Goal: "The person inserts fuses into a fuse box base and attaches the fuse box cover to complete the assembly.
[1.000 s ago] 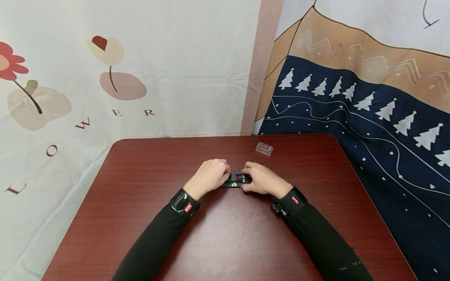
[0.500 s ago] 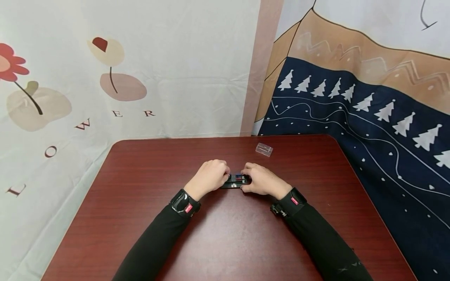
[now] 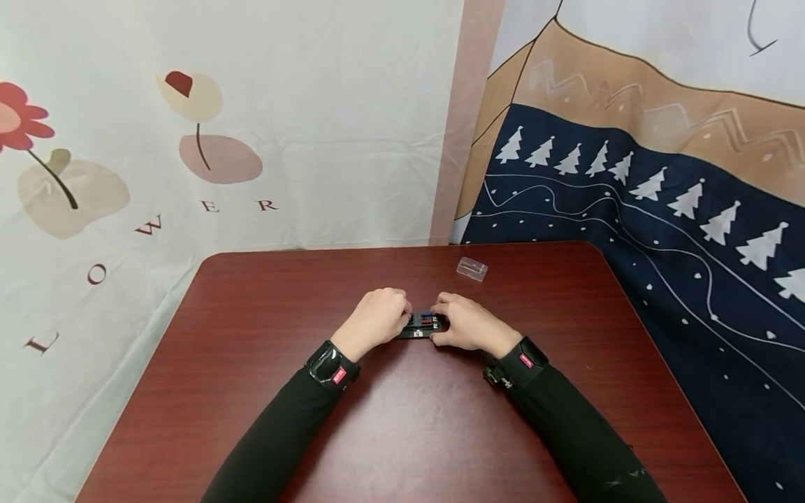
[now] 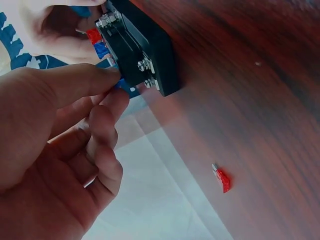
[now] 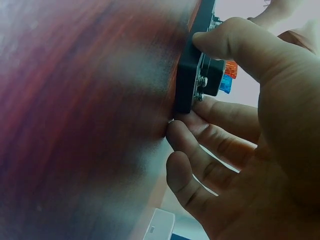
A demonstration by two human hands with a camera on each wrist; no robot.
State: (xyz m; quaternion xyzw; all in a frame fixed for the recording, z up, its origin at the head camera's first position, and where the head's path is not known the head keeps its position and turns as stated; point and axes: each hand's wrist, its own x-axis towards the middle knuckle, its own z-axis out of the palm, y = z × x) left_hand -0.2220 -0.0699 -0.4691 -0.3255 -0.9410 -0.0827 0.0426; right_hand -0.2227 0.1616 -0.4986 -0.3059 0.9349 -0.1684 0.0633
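Observation:
A black fuse block [image 3: 420, 325] with screw terminals sits on the table between the two hands. Red [image 5: 231, 68] and blue blade fuses [image 5: 226, 84] stick up from it. My right hand [image 3: 472, 323] grips its right end, thumb on the near edge of the base and fingers on the far side. At the left end, my left hand [image 3: 377, 318] has thumb and index finger pinched together against the block. A bit of bright blue, like a blade fuse, shows at those fingertips in the left wrist view; most of it is hidden. The other left fingers are curled.
A loose red blade fuse [image 4: 223, 180] lies on the tabletop near the left hand. A small clear plastic case [image 3: 472, 269] stands toward the back edge of the red-brown table [image 3: 402, 433]. Printed cloths [image 3: 352, 126] hang behind the table.
The scene shifts slightly down in the head view. Both hands keep their places on the fuse block, with little visible movement.

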